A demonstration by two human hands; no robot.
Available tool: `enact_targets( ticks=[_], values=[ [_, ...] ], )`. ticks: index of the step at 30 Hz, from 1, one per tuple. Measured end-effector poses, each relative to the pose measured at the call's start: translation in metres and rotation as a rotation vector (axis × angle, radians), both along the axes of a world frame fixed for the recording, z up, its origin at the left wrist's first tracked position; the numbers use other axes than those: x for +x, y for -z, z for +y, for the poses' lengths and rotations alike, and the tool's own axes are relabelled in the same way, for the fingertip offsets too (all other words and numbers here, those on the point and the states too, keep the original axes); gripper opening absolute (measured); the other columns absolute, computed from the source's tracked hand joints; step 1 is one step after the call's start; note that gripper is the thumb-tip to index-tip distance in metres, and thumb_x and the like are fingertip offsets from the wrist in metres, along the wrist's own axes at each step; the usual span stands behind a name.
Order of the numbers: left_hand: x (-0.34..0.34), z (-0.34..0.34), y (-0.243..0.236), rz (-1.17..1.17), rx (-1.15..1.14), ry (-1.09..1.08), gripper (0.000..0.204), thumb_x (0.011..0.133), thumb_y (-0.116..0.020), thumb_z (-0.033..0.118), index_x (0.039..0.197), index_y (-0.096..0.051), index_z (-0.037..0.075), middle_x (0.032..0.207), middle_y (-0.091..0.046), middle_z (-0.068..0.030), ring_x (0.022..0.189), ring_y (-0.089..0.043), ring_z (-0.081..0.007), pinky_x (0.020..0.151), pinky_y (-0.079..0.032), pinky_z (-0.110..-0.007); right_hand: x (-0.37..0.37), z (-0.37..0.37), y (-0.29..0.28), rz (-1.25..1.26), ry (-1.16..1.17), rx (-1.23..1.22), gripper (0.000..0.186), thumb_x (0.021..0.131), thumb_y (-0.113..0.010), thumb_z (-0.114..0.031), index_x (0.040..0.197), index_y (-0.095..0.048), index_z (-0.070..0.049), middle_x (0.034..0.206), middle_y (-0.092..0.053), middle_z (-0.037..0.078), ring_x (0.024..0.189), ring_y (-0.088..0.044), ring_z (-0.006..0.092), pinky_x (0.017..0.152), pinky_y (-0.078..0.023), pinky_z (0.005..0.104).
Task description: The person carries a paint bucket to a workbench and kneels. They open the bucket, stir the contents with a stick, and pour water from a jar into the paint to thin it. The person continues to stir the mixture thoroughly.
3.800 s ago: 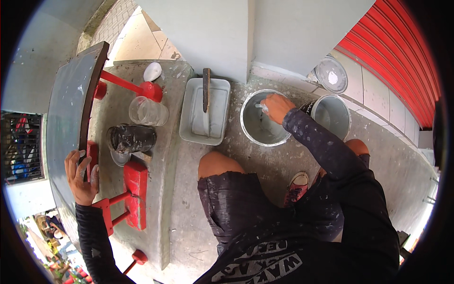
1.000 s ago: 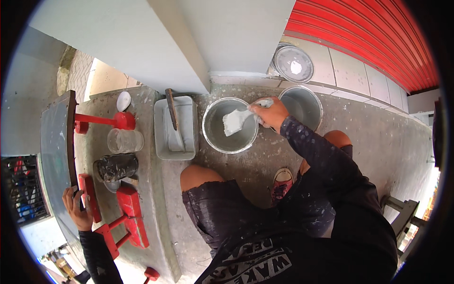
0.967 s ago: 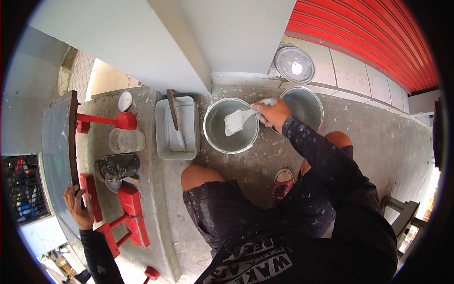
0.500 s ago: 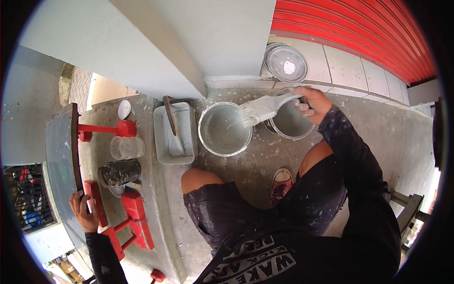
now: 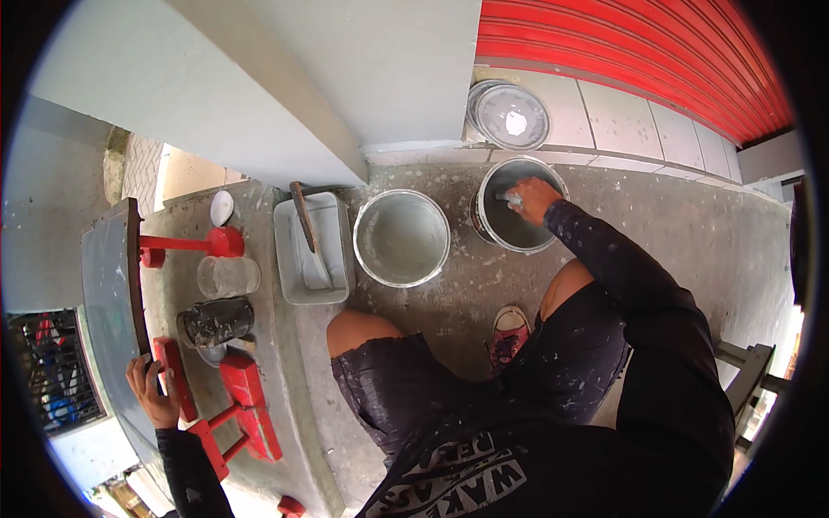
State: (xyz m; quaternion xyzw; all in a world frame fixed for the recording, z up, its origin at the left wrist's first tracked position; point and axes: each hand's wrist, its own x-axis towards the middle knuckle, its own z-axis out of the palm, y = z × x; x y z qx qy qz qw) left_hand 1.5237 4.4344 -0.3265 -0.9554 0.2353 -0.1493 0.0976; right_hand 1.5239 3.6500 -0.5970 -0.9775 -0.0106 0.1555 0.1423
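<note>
My right hand (image 5: 537, 200) is closed round the handle of a paintbrush (image 5: 511, 199) and reaches down into the right-hand paint bucket (image 5: 563, 226). The bristles are hidden inside the bucket. Just left of it stands a second bucket (image 5: 361, 259) with pale grey paint inside. At the far left, my left hand (image 5: 157, 393) grips the dark edge of a grey-topped table (image 5: 108, 293), its fingers bent over the top and the thumb on the near side.
Left of the buckets lies a paint tray (image 5: 347, 259) with a wooden-handled tool (image 5: 304, 220) in it. Red stools (image 5: 250, 393), a clear tub (image 5: 229, 276) and a paint-smeared black container (image 5: 220, 321) are by the table. Bucket lids (image 5: 514, 116) rest on the tiled ledge.
My right hand has lowered the paintbrush from above the gap between the buckets into the right-hand bucket. The left hand stays at the table edge.
</note>
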Motion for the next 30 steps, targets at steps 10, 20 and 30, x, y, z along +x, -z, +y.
enact_targets(
  ticks=[10, 20, 30],
  values=[
    [-0.003, -0.002, 0.0, -0.014, -0.007, 0.01, 0.026, 0.083, -0.072, 0.006, 0.107, -0.063, 0.002, 0.126, -0.059, -0.0177, 0.122, -0.051, -0.0431, 0.103, -0.041, -0.053, -0.016, -0.001, -0.018, 0.149, -0.041, 0.229, 0.024, 0.084, -0.076, -0.029, 0.096, -0.077, -0.008, 0.096, -0.075, 0.016, 0.1, -0.068, 0.0351, 0.091, -0.053, 0.0441],
    [-0.015, -0.129, 0.039, -0.172, -0.296, 0.009, 0.026, 0.09, -0.065, 0.002, 0.115, -0.063, -0.002, 0.119, -0.061, -0.0197, 0.106, -0.062, -0.0339, 0.093, -0.05, -0.043, 0.002, 0.0, -0.001, 0.135, -0.063, -0.028, 0.026, 0.087, -0.073, -0.029, 0.105, -0.072, -0.01, 0.112, -0.067, 0.012, 0.114, -0.059, 0.0326, 0.099, -0.049, 0.0433],
    [-0.032, -0.341, 0.237, 0.988, -1.34, -0.622, 0.058, 0.099, -0.065, 0.035, 0.139, -0.049, -0.005, 0.106, -0.063, -0.0158, 0.072, -0.065, -0.0171, 0.063, -0.059, -0.031, 0.0, 0.007, 0.014, -0.178, 0.04, -0.06, 0.031, 0.089, -0.07, -0.027, 0.115, -0.069, -0.01, 0.116, -0.067, 0.015, 0.107, -0.063, 0.0361, 0.094, -0.051, 0.0483]
  ],
)
